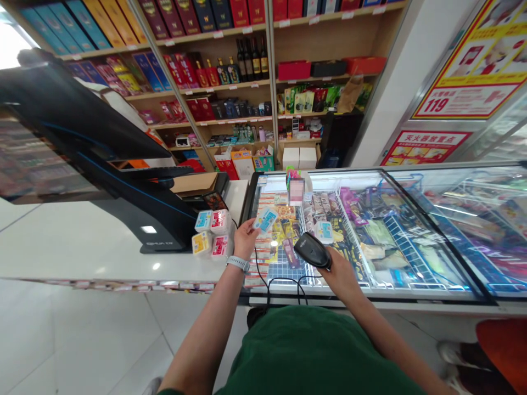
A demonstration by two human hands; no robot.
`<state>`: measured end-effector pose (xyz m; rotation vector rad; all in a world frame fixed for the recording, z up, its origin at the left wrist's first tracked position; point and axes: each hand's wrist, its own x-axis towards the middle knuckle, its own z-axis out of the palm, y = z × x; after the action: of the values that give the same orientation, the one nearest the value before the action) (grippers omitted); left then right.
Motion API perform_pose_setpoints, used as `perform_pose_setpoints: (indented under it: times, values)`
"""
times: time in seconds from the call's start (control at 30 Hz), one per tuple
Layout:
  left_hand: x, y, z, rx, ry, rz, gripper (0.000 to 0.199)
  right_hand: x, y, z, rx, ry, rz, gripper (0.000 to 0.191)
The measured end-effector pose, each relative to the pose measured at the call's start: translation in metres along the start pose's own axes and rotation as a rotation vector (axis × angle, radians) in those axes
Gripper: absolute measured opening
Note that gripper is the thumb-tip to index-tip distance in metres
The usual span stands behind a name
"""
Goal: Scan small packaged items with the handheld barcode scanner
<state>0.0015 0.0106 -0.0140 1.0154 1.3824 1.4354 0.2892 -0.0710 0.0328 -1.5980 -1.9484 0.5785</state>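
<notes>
My left hand (246,239) holds a small clear pack with a blue and white label (265,219) by its lower left edge, above the glass top of a freezer. In my right hand (338,271) is a black handheld scanner (313,251), its head pointing up and left. Just beyond the scanner, another blue-labelled pack (324,231) lies on the glass. Left of my left hand, several small packs sit grouped on the white counter: a blue-labelled one (203,220), red-labelled ones (220,247) and a yellow-labelled one (201,243).
A black checkout terminal (156,219) stands on the white counter (102,241). A black cable (268,285) hangs near the freezer's front edge. Shelves (230,85) of boxes and bottles line the back. A person in orange (504,351) is at lower right.
</notes>
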Motion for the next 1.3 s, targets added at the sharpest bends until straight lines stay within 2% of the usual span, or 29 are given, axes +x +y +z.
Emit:
perform_pose_setpoints:
  times: [0.73, 1.3]
  values:
    - [0.008, -0.02, -0.002, 0.014, 0.03, -0.007, 0.043, -0.001, 0.001, 0.003, 0.023, 0.012, -0.017, 0.028]
    - [0.005, -0.015, -0.004, 0.03, 0.068, -0.002, 0.039, 0.0, 0.005, 0.005, -0.009, 0.01, -0.01, 0.027]
